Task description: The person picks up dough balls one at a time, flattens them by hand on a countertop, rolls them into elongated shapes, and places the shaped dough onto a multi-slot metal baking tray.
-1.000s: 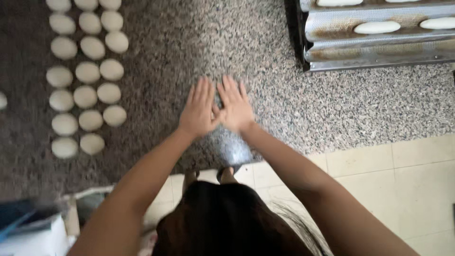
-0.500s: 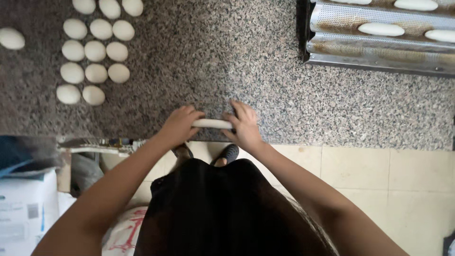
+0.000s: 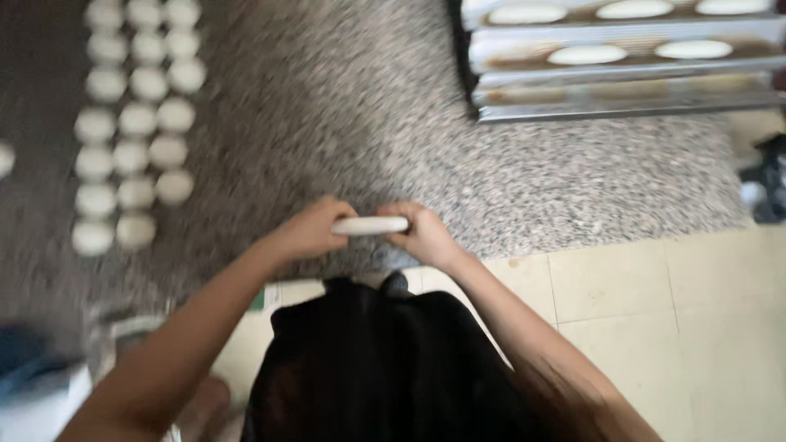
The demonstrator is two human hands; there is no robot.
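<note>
A short white roll of dough is held level between both hands, just above the front edge of the speckled granite counter. My left hand grips its left end and my right hand grips its right end. Round white dough balls lie in three rows on the counter to the far left. The picture is blurred by motion.
A metal fluted baking tray at the back right holds several long white dough pieces. Beige floor tiles lie below the counter edge. My black apron fills the lower middle. A white box sits at the bottom left.
A second ago both hands lay flat, palms down, on the counter. They have since pulled back to the edge and lifted the dough roll, one hand at each end. The view shifted.
</note>
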